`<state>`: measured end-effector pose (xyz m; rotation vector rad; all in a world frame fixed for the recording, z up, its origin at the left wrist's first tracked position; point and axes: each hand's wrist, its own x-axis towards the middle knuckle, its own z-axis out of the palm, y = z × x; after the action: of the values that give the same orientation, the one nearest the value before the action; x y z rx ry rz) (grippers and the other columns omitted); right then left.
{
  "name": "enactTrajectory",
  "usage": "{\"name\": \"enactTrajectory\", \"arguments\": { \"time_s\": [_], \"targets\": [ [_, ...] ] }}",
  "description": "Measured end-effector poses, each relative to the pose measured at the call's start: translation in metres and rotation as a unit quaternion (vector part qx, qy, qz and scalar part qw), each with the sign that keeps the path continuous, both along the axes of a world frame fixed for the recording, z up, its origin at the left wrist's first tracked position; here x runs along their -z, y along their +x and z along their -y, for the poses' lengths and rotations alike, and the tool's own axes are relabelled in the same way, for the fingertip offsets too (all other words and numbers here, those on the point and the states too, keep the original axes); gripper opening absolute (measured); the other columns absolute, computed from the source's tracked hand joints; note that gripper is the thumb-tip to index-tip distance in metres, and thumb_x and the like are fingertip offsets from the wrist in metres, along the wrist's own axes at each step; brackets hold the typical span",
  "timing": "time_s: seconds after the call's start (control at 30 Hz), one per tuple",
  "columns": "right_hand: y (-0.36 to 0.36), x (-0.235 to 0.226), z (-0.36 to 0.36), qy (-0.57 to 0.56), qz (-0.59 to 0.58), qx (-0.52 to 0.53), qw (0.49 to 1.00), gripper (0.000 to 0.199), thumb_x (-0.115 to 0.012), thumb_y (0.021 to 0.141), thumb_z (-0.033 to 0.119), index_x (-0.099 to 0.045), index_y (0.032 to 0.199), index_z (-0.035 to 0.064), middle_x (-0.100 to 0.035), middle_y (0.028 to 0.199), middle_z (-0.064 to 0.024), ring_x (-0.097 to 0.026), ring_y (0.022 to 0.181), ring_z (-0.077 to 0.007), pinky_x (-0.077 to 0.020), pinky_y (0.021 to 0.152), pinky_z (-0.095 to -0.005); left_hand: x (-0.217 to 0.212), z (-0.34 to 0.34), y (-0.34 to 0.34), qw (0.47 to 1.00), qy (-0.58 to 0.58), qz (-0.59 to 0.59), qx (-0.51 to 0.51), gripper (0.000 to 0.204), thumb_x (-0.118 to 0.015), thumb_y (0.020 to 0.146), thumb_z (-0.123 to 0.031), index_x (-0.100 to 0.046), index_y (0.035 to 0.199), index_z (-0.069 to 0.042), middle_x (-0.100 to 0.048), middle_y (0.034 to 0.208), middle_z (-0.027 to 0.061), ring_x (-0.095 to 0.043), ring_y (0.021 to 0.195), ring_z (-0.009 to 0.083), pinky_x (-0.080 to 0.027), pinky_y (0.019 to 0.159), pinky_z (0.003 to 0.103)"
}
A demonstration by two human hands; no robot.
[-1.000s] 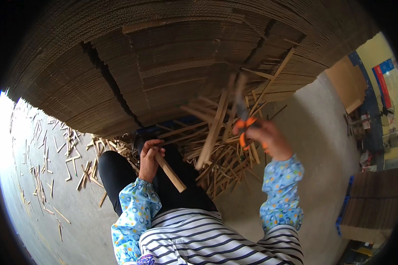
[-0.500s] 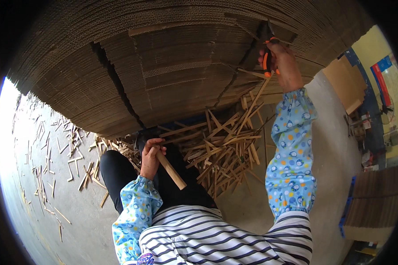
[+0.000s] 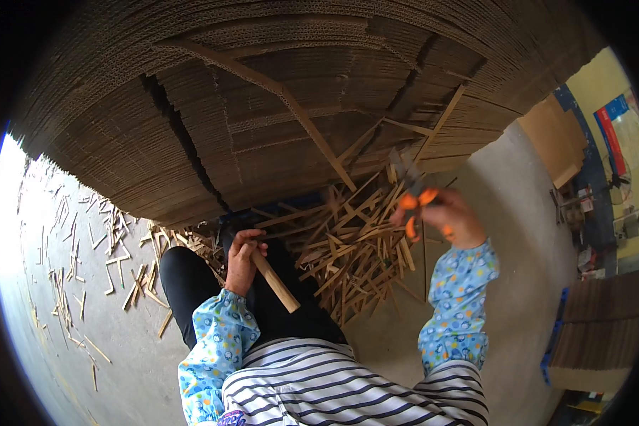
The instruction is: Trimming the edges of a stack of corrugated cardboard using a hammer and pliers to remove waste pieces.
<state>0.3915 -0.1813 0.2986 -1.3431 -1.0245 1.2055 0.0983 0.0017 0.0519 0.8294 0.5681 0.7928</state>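
Observation:
My left hand [image 3: 241,263] is closed round the wooden handle of a hammer [image 3: 280,287], resting over my black-trousered leg; its dark head is hard to make out. Over the heap of cardboard strips [image 3: 362,241], my right hand [image 3: 453,219] grips pliers [image 3: 420,197] with orange and black handles, their jaws pointing up toward the stack and smeared by motion. No strip can be made out in the jaws. Above both hands rises a tall stack of corrugated cardboard [image 3: 284,78]. A long bent cardboard strip [image 3: 302,117] hangs loose across its face.
Many cut strips [image 3: 117,241] are scattered over the grey floor [image 3: 142,355] to the left. At the right stand a flat brown cardboard sheet [image 3: 555,138] and another cardboard stack [image 3: 600,330] with a blue edge. Dark vertical gaps [image 3: 184,135] split the large stack.
My right hand has come down and toward me with the pliers, away from the stack's face. A long strip now hangs from the stack. My left hand stays in place.

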Motion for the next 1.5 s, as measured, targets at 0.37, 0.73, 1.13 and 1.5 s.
{"name": "enactTrajectory", "arguments": {
  "time_s": [0.37,0.73,1.13,1.5],
  "targets": [
    [0.073,-0.093,-0.095,0.062,0.176,0.261,0.947,0.031,-0.05,0.086,0.023,-0.055,0.104,-0.0014,-0.062,0.09,-0.0089,-0.061,0.077,-0.0181,-0.0506,0.068,-0.0312,0.003,0.0,-0.001,1.0,0.008,-0.001,0.003,0.022,-0.043,0.085,-0.002,-0.054,0.104,-0.004,-0.057,0.105,0.0115,-0.055,0.078,0.0151,-0.047,0.07,0.027],
    [-0.008,0.054,-0.072,0.07,0.171,0.267,0.946,0.026,-0.044,0.09,0.027,-0.056,0.088,0.004,-0.058,0.067,-0.0038,-0.056,0.057,-0.0113,-0.0451,0.051,-0.0245,0.003,-0.007,-0.005,0.999,0.025,-0.027,-0.037,0.025,-0.042,0.082,-0.004,-0.054,0.104,0.0,-0.058,0.099,0.0113,-0.056,0.077,0.0153,-0.047,0.07,0.028],
    [-0.048,0.045,-0.008,-0.047,0.011,-0.037,0.998,0.032,-0.05,0.084,0.016,-0.056,0.11,-0.0017,-0.063,0.096,-0.0111,-0.058,0.082,-0.0157,-0.0477,0.067,-0.0291,0.001,-0.002,-0.001,0.999,-0.029,0.023,-0.002,0.022,-0.043,0.085,-0.002,-0.054,0.105,-0.002,-0.056,0.109,0.0118,-0.056,0.08,0.0148,-0.047,0.071,0.028],
    [-0.008,-0.056,-0.128,0.07,0.088,0.072,0.991,0.039,-0.051,0.085,0.026,-0.053,0.112,-0.0022,-0.062,0.102,-0.0148,-0.061,0.094,-0.0231,-0.0486,0.081,-0.0327,0.001,0.003,-0.007,1.0,-0.018,0.025,-0.002,0.021,-0.043,0.085,-0.003,-0.054,0.103,0.0,-0.057,0.094,0.008,-0.056,0.08,0.0148,-0.046,0.072,0.027]
  ]
}}
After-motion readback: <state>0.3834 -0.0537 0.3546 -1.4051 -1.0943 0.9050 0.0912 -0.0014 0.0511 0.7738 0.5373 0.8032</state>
